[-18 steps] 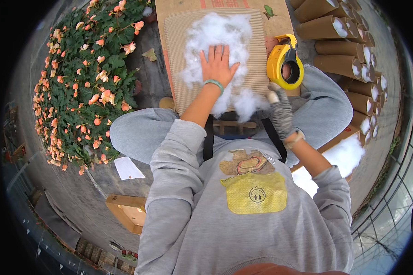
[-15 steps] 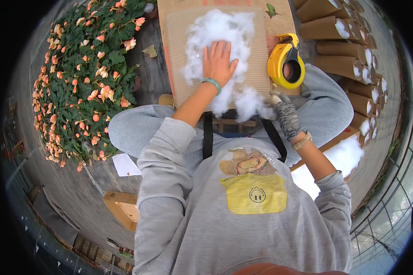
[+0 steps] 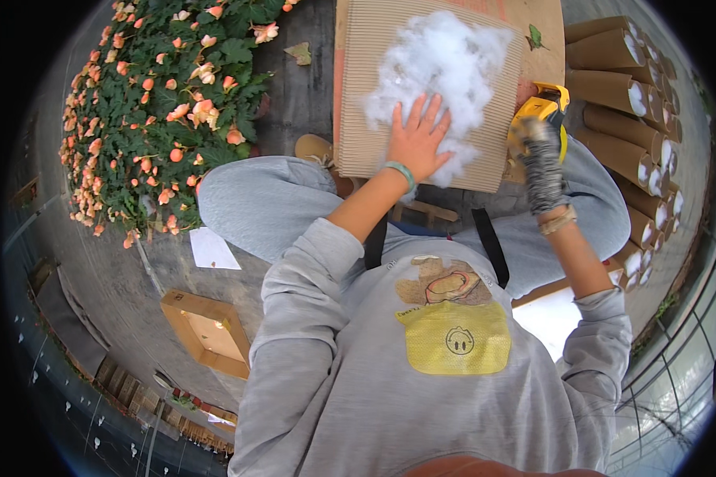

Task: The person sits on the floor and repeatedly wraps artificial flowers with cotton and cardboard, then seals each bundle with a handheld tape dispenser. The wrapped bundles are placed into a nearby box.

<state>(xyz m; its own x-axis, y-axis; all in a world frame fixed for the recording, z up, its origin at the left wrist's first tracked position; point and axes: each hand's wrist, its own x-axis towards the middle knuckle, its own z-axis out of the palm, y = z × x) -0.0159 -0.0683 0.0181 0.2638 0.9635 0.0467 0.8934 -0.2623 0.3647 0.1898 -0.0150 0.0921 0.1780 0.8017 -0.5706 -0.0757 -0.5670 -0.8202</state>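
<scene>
Left hand point(image 3: 417, 139) is resting, fingers spread wide, on white fluff point(image 3: 445, 63), which is lying on corrugated cardboard point(image 3: 485, 155), upper centre of frame. Gloved right hand point(image 3: 539, 155) is overlapping the yellow tape dispenser point(image 3: 541, 105), upper right; fingers blurring, can't tell if gripping.

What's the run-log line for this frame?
left hand: spread on white stuffing | right hand: gloved, at yellow tape dispenser, grip unclear | stuffing: on corrugated cardboard

White stuffing point(image 3: 453, 60); tan, ribbed corrugated cardboard point(image 3: 493, 151); yellow-and-black tape dispenser point(image 3: 556, 95); mottled-grey knit glove point(image 3: 543, 175); green bangle point(image 3: 402, 176); grey sweatshirt point(image 3: 390, 405), yellow print point(image 3: 422, 350); peach begonias point(image 3: 204, 113).
</scene>
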